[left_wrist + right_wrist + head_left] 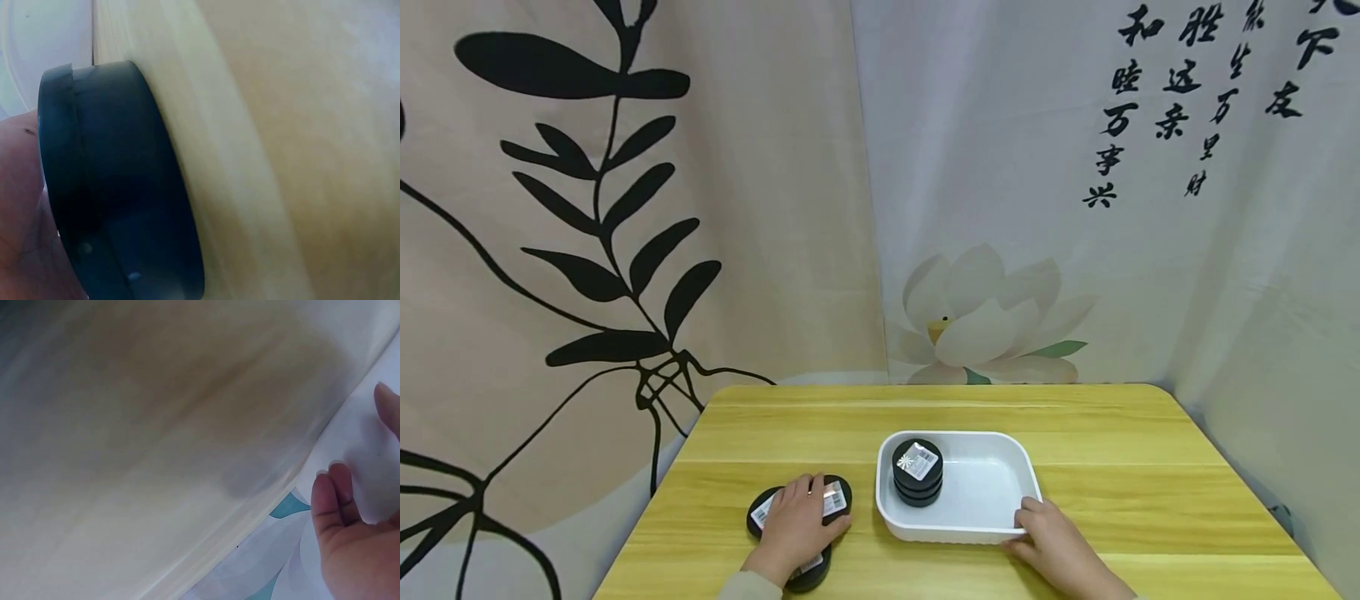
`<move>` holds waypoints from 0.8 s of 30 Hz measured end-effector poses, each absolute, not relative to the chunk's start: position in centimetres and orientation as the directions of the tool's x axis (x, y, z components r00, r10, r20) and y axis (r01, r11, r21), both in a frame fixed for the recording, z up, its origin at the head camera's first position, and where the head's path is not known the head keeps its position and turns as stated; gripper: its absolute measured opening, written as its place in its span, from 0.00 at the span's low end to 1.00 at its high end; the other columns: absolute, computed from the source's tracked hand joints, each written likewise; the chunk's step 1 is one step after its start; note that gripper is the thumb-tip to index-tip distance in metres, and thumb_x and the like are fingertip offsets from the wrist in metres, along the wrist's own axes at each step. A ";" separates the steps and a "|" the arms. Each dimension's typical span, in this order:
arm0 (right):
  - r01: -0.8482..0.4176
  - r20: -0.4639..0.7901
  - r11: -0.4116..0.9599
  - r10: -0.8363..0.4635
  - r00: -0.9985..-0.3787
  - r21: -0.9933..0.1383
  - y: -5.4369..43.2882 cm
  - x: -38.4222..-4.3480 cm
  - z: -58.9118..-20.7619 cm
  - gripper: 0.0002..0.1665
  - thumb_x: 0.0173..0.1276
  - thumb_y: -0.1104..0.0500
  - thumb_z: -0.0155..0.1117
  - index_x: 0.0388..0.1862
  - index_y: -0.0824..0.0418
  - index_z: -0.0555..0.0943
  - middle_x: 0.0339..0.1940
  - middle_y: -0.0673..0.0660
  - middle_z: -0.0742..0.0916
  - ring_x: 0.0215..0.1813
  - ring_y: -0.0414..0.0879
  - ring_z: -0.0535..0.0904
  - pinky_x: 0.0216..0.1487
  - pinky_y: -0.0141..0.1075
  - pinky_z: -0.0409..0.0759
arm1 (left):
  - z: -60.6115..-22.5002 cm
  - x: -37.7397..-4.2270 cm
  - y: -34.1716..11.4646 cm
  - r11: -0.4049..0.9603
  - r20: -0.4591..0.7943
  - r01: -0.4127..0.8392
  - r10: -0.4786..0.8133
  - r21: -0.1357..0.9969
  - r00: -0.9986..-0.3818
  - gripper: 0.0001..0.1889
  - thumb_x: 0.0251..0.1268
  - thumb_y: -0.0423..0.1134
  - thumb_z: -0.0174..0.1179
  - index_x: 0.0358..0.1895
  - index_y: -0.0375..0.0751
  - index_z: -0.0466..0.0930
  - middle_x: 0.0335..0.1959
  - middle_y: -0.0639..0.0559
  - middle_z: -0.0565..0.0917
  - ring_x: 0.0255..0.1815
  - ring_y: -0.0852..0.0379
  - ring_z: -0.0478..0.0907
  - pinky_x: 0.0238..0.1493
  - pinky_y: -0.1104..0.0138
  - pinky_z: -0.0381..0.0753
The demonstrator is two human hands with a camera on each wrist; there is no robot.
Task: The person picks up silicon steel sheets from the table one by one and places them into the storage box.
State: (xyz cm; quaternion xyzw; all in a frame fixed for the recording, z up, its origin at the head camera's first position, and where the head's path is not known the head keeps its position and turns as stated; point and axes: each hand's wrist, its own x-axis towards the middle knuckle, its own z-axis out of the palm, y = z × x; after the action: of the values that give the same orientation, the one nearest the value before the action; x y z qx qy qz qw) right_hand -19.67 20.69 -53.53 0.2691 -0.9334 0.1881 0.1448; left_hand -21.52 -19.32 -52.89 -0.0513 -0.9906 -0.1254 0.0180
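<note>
In the head view, my left hand (801, 521) rests over a group of round black tins with pale labels, its fingers extended across them and its thumb by the right tin (842, 490). Parts of the left tin (754, 521) and front tin (816, 577) show around the hand. A black tin (125, 181) stands beside the palm in the left wrist view. My right hand (1056, 537) pinches the near right corner of a white rectangular tray (958, 535), thumb below and fingers over the rim. Inside the tray's left side stands a stack of black tins (917, 471).
The yellow wood-grain table (1112, 450) extends around the tray. Behind it hangs a curtain (790, 208) with a dark plant print, a lotus and black characters. The tray stands right of the loose tins, with a strip of table between them.
</note>
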 end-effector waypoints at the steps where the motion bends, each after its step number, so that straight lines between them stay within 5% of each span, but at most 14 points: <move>1: -0.554 0.366 0.786 -0.447 -0.816 -0.276 20.7 -19.6 -53.5 0.18 0.54 0.49 0.78 0.21 0.49 0.75 0.27 0.38 0.71 0.30 0.34 0.65 0.32 0.32 0.69 | -53.0 -21.6 -19.3 0.965 0.042 0.103 0.096 0.243 -0.995 0.47 0.59 0.68 0.64 0.69 0.32 0.70 0.65 0.35 0.74 0.67 0.37 0.70 0.68 0.41 0.65; 24: -0.549 0.376 0.786 -0.435 -0.818 -0.285 20.6 -19.6 -53.5 0.18 0.54 0.50 0.79 0.21 0.48 0.75 0.26 0.37 0.70 0.31 0.34 0.65 0.32 0.32 0.69 | -53.1 -21.9 -18.9 0.975 0.038 0.092 0.086 0.205 -0.996 0.46 0.56 0.65 0.67 0.68 0.31 0.71 0.61 0.36 0.77 0.63 0.38 0.74 0.66 0.40 0.65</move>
State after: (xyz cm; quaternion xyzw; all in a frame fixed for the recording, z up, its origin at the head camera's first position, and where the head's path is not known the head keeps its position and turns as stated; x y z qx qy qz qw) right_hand -19.57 20.61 -53.51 0.2634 -0.9336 0.1941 0.1464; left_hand -21.85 -18.93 -53.06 -0.0446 -0.9935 -0.1037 0.0146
